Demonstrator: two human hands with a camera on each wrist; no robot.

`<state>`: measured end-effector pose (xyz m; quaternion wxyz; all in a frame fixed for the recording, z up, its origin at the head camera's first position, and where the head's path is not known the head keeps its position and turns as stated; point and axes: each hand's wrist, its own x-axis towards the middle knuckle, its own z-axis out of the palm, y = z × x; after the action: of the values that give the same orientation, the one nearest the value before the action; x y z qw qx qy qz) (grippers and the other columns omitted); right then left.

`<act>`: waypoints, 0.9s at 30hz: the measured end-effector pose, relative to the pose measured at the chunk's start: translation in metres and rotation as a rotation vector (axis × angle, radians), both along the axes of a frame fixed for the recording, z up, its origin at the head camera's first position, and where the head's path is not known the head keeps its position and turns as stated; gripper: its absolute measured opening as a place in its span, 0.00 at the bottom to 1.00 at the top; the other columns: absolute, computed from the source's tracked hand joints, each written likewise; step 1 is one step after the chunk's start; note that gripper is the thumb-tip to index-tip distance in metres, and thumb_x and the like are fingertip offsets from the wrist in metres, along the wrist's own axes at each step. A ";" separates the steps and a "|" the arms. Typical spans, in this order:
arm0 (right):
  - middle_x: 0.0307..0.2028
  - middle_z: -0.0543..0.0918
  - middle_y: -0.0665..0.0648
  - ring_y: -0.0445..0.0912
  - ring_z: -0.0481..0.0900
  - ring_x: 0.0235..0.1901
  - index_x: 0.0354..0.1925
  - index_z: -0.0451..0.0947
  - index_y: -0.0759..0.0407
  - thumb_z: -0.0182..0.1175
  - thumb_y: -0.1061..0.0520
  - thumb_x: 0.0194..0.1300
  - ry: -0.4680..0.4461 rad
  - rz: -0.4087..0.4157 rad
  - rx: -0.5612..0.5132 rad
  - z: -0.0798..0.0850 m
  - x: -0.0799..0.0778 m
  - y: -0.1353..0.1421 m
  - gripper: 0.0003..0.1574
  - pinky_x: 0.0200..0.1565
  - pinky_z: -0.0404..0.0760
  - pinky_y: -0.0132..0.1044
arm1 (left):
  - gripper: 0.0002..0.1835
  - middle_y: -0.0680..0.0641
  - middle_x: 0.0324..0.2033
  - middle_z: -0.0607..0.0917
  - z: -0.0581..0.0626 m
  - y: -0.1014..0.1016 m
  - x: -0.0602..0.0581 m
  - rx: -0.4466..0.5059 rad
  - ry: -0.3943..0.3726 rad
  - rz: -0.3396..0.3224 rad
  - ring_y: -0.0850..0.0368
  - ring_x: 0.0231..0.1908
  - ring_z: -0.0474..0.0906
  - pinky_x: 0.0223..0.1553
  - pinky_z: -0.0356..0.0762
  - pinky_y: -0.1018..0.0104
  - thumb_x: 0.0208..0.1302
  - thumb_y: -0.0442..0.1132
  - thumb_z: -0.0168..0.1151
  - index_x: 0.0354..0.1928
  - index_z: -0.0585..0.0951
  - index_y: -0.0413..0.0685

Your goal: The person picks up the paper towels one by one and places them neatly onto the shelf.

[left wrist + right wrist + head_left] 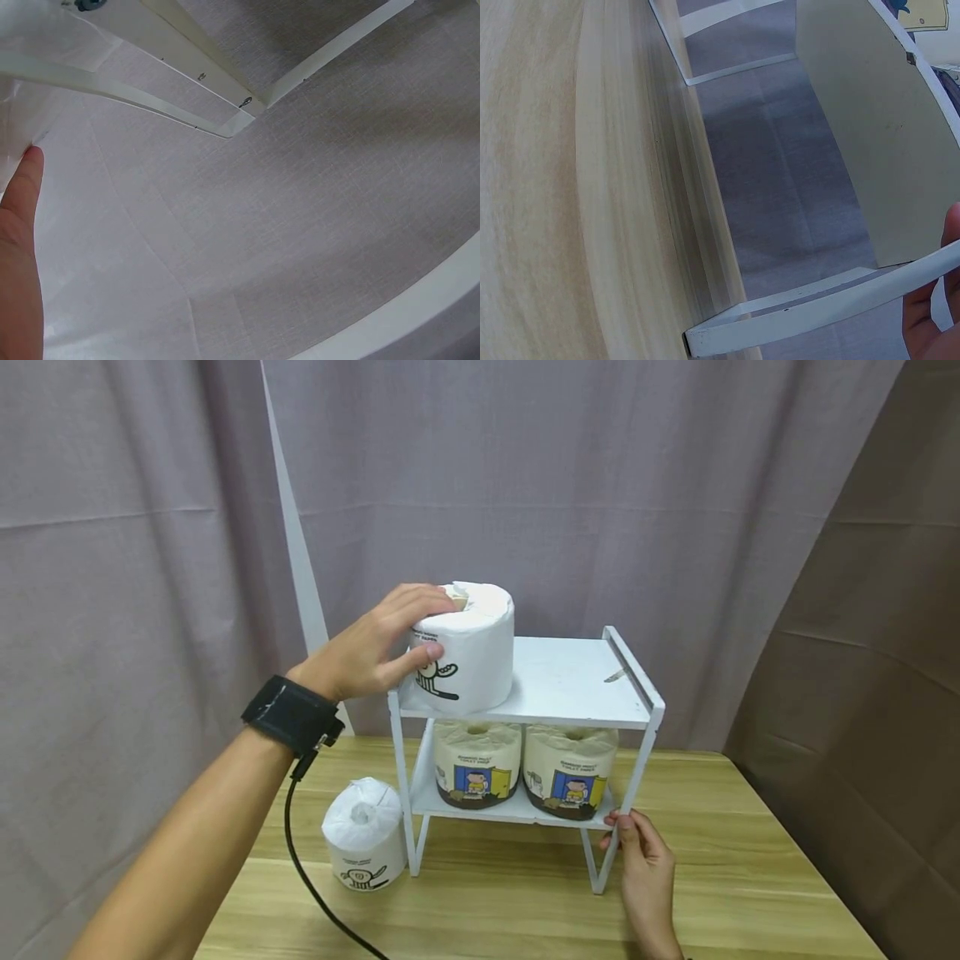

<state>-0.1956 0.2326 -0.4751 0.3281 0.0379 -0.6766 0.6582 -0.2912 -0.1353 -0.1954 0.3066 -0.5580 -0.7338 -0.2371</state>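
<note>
My left hand (378, 643) holds a white wrapped toilet roll (483, 660) at the left end of the shelf rack's top board (558, 672). The fingers lie over the roll's top by its core hole, with the thumb against its printed front. In the left wrist view one finger (22, 195) touches the white wrapper. At the rack's lower right, my right hand (648, 872) grips the front leg (634, 777) near the lower board. The right wrist view shows its fingers (922, 319) behind the white leg (817, 300).
Two cream toilet rolls, a left one (477, 760) and a right one (572, 768), stand side by side on the lower board. Another white roll (365, 835) stands on the wooden table (720, 827), left of the rack. A black cable (315, 893) hangs from the left wrist strap. Grey curtain (600, 485) hangs behind.
</note>
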 end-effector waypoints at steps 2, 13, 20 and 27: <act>0.35 0.84 0.53 0.51 0.80 0.27 0.46 0.78 0.72 0.50 0.59 0.73 -0.005 0.000 -0.004 0.000 0.000 0.000 0.16 0.37 0.80 0.31 | 0.26 0.50 0.64 0.73 0.000 0.000 -0.001 0.005 -0.001 -0.003 0.50 0.68 0.60 0.67 0.56 0.51 0.66 0.44 0.59 0.65 0.72 0.48; 0.36 0.84 0.55 0.51 0.80 0.28 0.46 0.78 0.72 0.50 0.59 0.73 -0.004 0.002 -0.007 0.001 -0.001 0.000 0.16 0.37 0.80 0.30 | 0.26 0.50 0.63 0.74 0.002 0.004 0.001 0.015 0.001 0.020 0.52 0.67 0.61 0.67 0.58 0.53 0.66 0.44 0.59 0.65 0.73 0.48; 0.36 0.84 0.55 0.58 0.79 0.29 0.46 0.78 0.71 0.50 0.59 0.73 -0.005 -0.014 0.016 0.000 -0.002 0.001 0.16 0.36 0.79 0.31 | 0.26 0.51 0.63 0.73 0.003 0.008 0.005 -0.001 0.005 0.091 0.54 0.66 0.61 0.65 0.61 0.54 0.68 0.49 0.57 0.66 0.73 0.50; 0.36 0.84 0.55 0.57 0.79 0.28 0.46 0.78 0.71 0.50 0.59 0.73 -0.003 -0.019 0.019 0.000 -0.002 0.001 0.16 0.35 0.79 0.31 | 0.27 0.51 0.63 0.73 0.004 0.013 0.009 -0.005 0.018 0.163 0.56 0.65 0.62 0.63 0.64 0.54 0.69 0.53 0.55 0.66 0.73 0.49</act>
<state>-0.1976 0.2335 -0.4749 0.3329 0.0334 -0.6837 0.6486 -0.2819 -0.1219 -0.1915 0.3303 -0.4991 -0.7746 -0.2044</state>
